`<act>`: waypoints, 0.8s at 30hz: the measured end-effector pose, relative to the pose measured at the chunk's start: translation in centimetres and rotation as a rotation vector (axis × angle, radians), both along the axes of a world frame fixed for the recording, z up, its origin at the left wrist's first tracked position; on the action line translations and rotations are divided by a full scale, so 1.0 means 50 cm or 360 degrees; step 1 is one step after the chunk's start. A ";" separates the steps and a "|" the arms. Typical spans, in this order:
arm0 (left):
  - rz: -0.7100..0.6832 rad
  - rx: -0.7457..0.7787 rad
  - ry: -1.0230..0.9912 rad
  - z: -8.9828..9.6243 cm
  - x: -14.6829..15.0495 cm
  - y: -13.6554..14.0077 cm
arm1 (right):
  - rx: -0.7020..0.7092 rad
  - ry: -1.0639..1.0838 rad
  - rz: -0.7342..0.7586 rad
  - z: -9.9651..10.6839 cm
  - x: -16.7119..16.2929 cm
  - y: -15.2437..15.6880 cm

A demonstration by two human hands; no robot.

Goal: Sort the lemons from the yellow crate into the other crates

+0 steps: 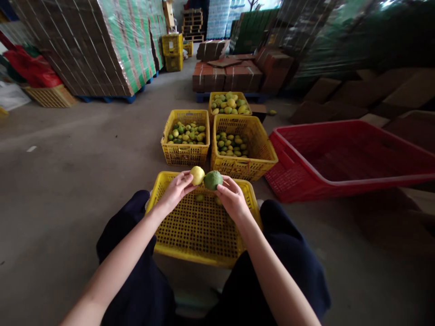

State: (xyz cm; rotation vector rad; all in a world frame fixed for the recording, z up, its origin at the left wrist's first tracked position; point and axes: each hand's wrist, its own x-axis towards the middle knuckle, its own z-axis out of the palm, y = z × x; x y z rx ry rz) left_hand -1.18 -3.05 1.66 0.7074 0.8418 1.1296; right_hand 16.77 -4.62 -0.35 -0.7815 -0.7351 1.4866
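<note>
Left grip (176,189) pinches a yellow fruit (197,175) — right grip (234,194) pinches a green fruit (212,180).

Part of one fruit (218,200) in the low yellow crate (200,259) is covered by the right hand (233,195). The forearms (125,253) are cut off by the bottom edge, the red basket (292,170) by the right. The rear crate's (211,113) lower part is hidden by the crate before it (243,167). The flattened cartons (363,97) are blurred.

Yellow fruit (197,175), green fruit (213,180), yellow hole-patterned crate (199,228)
</note>
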 end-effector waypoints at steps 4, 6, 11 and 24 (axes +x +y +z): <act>-0.0035 0.0086 0.0125 -0.006 -0.001 -0.002 | -0.0022 0.0014 0.0036 0.000 0.002 0.001; -0.0071 0.0097 0.0115 -0.011 -0.004 -0.001 | -0.0041 0.0053 0.0062 0.001 0.004 0.002; 0.0023 0.0005 -0.0055 -0.018 -0.005 0.003 | -0.0088 0.0155 0.0049 0.003 0.006 0.006; -0.0062 -0.0100 -0.0037 -0.015 0.002 0.003 | -0.0078 -0.0027 0.0032 -0.009 -0.004 0.002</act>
